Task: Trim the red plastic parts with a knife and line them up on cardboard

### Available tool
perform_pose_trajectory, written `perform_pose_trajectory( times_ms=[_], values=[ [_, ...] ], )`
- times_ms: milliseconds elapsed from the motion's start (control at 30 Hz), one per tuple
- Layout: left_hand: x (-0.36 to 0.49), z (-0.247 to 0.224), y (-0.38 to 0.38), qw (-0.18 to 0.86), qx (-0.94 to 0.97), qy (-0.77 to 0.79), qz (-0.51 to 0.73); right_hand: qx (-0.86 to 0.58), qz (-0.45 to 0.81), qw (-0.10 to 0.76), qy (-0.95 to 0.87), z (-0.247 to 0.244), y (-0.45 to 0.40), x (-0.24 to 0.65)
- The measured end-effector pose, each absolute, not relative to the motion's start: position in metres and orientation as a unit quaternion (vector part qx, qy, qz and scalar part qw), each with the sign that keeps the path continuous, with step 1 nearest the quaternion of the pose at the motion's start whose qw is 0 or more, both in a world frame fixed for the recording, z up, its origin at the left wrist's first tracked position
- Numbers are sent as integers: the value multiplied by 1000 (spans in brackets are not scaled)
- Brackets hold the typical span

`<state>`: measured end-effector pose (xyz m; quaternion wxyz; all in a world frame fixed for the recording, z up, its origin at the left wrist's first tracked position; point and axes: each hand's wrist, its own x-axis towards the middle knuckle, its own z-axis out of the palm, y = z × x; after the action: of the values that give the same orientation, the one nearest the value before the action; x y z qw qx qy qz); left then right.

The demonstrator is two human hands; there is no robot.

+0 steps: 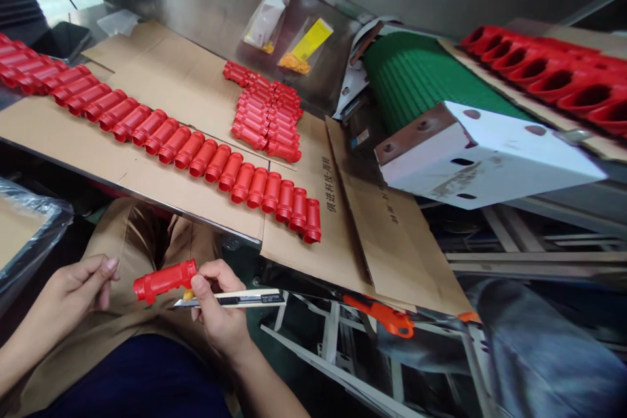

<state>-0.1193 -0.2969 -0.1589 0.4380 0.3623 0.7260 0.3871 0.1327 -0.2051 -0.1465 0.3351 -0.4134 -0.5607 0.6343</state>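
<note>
My right hand [220, 310] grips a snap-off utility knife [230, 298] with a yellow-marked blade end, and a red moulded plastic part [164, 281] rests against its thumb and fingertips. My left hand [81, 287] is curled just left of that part, not touching it, with nothing visible in its fingers. Above my hands, a long row of similar red parts [203, 158] lies across flattened cardboard [122, 163]. A tight pile of red parts [267, 121] sits beyond that row.
A green ribbed conveyor belt [416, 72] runs at the back right beside a white box [480, 157]. Red moulded pieces [543, 72] lie at the upper right. An orange-handled tool [386, 315] sits below the cardboard, and a plastic-wrapped board [22, 228] sits at the left.
</note>
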Motion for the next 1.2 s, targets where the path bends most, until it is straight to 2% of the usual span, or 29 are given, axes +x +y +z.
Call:
perform_pose_trajectory(
  times_ms=[100, 167, 300, 433, 667, 933, 1200],
  values=[
    [-100, -142, -287, 459, 284, 686, 488, -411, 644, 341, -547, -147, -204, 127],
    [-84, -130, -284, 456, 262, 683, 507, -416, 655, 345, -528, -147, -203, 123],
    [-62, -121, -279, 440, 307, 694, 479, -416, 654, 345, -529, -146, -206, 119],
    [-56, -129, -273, 480, 365, 673, 428, -422, 630, 352, -549, -147, -210, 119],
    [-61, -156, -290, 526, 311, 652, 448, -438, 666, 358, -486, -143, -205, 120],
    [-58, -129, -288, 468, 293, 671, 495, -439, 671, 359, -477, -144, -204, 115],
    [-48, -133, -281, 410, 236, 664, 579, -441, 663, 357, -489, -151, -209, 113]
  ],
)
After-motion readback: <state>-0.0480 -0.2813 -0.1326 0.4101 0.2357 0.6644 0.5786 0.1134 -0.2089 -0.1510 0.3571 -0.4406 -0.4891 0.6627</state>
